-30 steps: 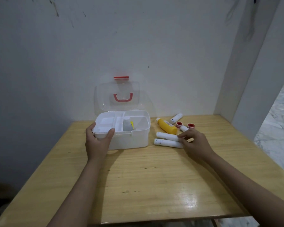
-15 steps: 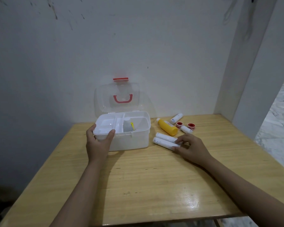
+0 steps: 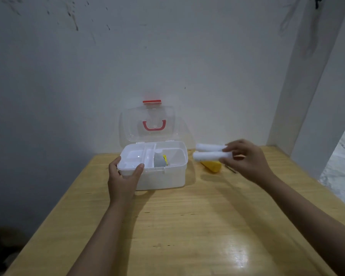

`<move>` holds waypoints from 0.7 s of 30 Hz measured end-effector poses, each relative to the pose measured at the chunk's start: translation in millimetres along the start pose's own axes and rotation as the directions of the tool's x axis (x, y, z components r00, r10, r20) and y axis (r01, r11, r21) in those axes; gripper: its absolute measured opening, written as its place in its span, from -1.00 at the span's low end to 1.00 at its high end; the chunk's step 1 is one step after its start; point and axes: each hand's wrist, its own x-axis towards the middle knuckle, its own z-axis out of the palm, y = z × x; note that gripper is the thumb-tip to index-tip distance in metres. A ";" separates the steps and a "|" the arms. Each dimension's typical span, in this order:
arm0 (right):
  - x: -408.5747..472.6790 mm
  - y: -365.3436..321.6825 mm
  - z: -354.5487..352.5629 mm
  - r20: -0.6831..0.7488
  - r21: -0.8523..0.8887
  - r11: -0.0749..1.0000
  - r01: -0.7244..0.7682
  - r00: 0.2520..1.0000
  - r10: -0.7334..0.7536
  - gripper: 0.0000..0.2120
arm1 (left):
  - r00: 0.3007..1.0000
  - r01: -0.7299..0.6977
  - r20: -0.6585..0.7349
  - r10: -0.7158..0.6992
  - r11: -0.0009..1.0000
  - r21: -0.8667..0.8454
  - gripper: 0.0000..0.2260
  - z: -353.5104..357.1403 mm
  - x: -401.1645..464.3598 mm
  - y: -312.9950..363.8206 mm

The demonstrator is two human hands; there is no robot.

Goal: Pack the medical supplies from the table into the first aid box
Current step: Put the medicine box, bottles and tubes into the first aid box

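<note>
Gripping two white tubes (image 3: 211, 151), right hand (image 3: 245, 159) raised; left hand (image 3: 124, 178) clasping first aid box (image 3: 163, 176) corner.

Left hand (image 3: 122, 181) grips front-left corner of the open first aid box (image 3: 163, 176), thumb on the rim. Right hand (image 3: 247, 160) holds two white tubes (image 3: 211, 151) in the air, right of the box, above the yellow bottle (image 3: 211, 166) lying on the bench (image 3: 187, 226). Tubes blurred.

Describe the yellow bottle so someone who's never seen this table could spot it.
Start at the open white first aid box on the wooden table. Just to its right, below the two white tubes held in the right hand, lies the yellow bottle, the only yellow item outside the box.
</note>
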 end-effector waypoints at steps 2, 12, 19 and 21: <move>23.3 -17.2 -5.0 0.008 0.014 1.000 0.020 1.000 -0.020 -0.75 | 1.000 0.003 -0.006 -0.003 1.000 -0.009 -0.37 0.4 -0.1 0.2; 112.3 -62.8 67.7 0.534 -0.366 0.902 0.229 0.846 0.002 -0.79 | 1.000 0.001 -0.021 -0.001 1.000 0.000 -0.38 1.0 2.5 -3.4; 122.1 -63.4 111.4 0.659 -0.476 0.832 0.285 0.742 0.123 -0.70 | 1.000 0.010 -0.016 -0.010 1.000 -0.001 -0.37 -0.2 3.6 -6.5; 119.8 -59.6 116.9 0.669 -0.475 0.831 0.289 0.732 0.128 -0.68 | 1.000 0.014 -0.014 -0.014 1.000 0.001 -0.37 0.1 3.9 -7.2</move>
